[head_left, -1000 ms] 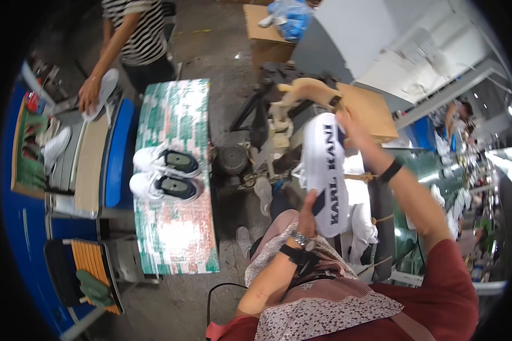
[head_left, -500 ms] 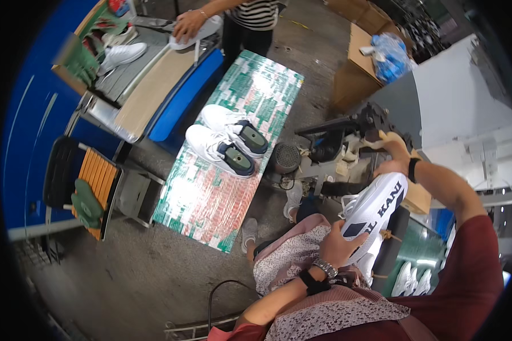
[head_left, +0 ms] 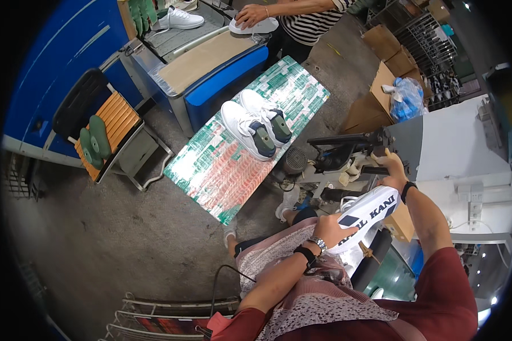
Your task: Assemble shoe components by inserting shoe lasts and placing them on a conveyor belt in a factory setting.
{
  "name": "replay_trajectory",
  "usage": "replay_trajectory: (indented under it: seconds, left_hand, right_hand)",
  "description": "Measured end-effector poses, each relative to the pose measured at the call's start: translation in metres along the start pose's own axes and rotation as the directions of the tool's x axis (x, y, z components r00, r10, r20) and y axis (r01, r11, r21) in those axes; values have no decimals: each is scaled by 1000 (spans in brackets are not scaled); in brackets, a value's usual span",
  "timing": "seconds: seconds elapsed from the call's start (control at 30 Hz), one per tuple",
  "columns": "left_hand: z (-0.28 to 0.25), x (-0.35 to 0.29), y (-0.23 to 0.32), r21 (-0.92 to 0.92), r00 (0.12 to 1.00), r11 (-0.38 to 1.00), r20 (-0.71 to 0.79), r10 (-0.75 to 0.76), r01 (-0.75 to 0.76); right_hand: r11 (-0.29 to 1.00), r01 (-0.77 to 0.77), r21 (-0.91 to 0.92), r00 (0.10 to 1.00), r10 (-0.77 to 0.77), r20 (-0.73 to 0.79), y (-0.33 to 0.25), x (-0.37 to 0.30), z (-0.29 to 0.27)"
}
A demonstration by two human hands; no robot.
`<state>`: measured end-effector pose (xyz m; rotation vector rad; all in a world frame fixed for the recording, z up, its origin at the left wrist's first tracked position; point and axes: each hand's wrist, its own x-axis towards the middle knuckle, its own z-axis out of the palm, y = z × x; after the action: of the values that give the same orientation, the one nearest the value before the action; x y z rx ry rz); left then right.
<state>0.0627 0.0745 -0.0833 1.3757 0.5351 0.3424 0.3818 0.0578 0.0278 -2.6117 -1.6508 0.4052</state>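
A white sneaker (head_left: pixel 372 211) with large dark lettering and dark patches is held between my two hands, tilted in front of the machine. My left hand (head_left: pixel 331 232) is closed on its near end, fingers lying across the lettered surface. At its far end, my right hand (head_left: pixel 395 173) grips the shoe close to the machine (head_left: pixel 347 162); some of its fingers are hidden. White laces show along the shoe's far side. Two more white sneakers (head_left: pixel 246 126) with dark green insoles stand side by side on the wrapped green, white and red table (head_left: pixel 210 184).
A slatted chair (head_left: pixel 116 122) at left bears green insoles (head_left: pixel 95 141). Behind the table, a co-worker's hand (head_left: pixel 251 16) rests on a light sole-shaped piece (head_left: pixel 255 26) above a blue-edged conveyor (head_left: pixel 224 77). Cardboard boxes (head_left: pixel 370 108) and a blue plastic bag (head_left: pixel 407 99) stand far right.
The view has swung, so table, chair and conveyor appear farther right. The sneaker stays in both my hands, its lettered side turned a little. The co-worker's hand remains on the sole-shaped piece.
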Motion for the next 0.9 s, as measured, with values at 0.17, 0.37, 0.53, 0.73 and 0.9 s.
replay_trajectory:
  seconds: [0.17, 0.37, 0.53, 0.73, 0.9]
  left_hand:
    - [-6, 3, -3, 1, 999, 1000, 36, 16, -16]
    - [-7, -2, -2, -9, 999, 999, 10, 35, -35]
    - [-7, 2, -2, -34, 998, 998, 29, 52, -51]
    - [-19, -5, -9, -93, 985, 987, 99, 138, -129]
    - [-67, -31, -28, 42, 936, 974, 291, 199, -221]
  right_hand:
    - [998, 19, -59, 1000, -19, -1, 10, -1, 7]
    - [971, 183, -150, 982, -174, 75, 35, 2, 11]
    - [995, -58, -87, 987, 70, 144, 36, -20, 3]
    - [712, -701, 24, 681, 660, 316, -31, -50, -30]
    - [629, -761, 160, 633, 666, 394, -84, -99, -16]
